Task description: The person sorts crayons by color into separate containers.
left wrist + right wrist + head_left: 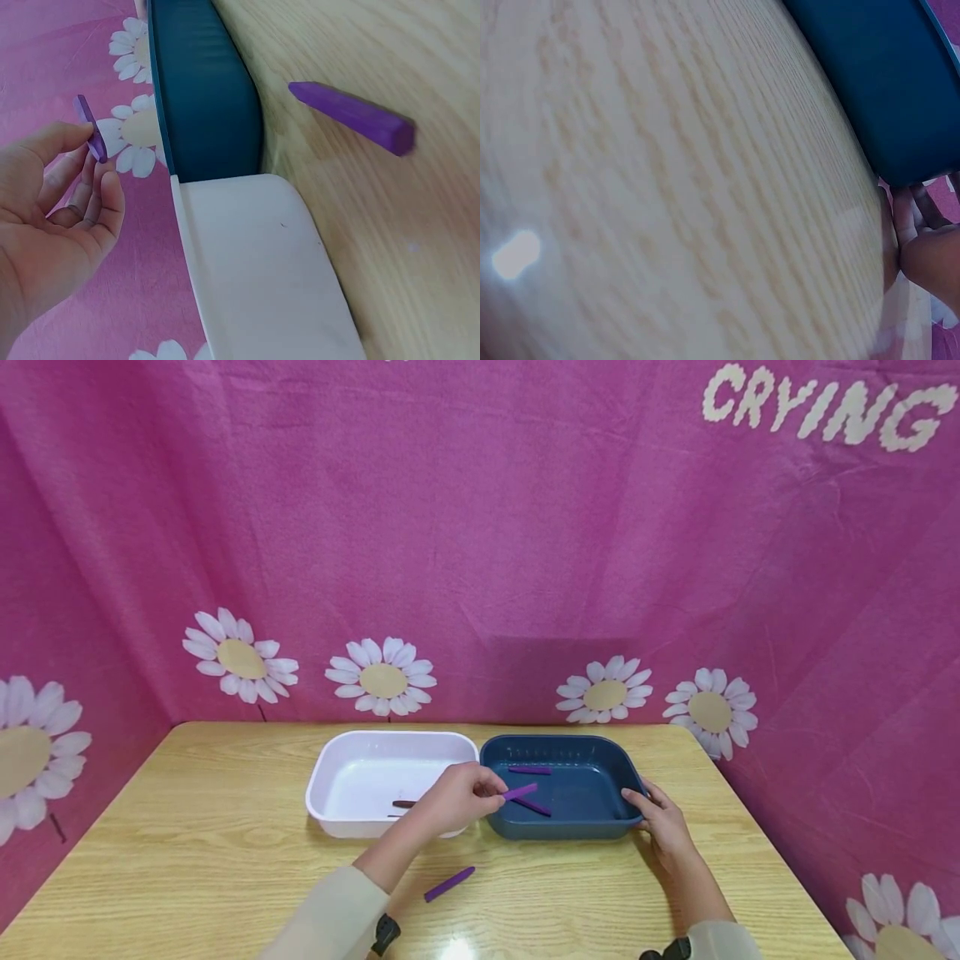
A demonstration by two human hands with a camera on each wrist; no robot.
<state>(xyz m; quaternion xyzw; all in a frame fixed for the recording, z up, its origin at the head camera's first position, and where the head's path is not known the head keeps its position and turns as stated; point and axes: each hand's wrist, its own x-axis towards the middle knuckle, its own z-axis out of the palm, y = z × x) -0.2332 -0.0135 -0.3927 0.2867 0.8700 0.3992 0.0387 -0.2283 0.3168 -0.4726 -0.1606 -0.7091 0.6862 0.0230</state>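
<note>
My left hand (468,793) pinches a purple stick (520,792) at its fingertips and holds it over the left edge of the dark blue tray (562,827); in the left wrist view the purple stick (91,128) is held between thumb and fingers (105,187). Two more purple sticks (529,769) (532,807) lie inside the blue tray. My right hand (660,822) rests with straight fingers against the tray's right end. A white tray (337,822) stands beside it and holds a dark brown stick (403,804). Another purple stick (449,884) lies on the wooden table.
The two trays touch side by side in the middle of the wooden table (187,860). A pink cloth with white daisies (240,656) walls off the back and both sides. The loose purple stick (352,116) lies in front of the trays.
</note>
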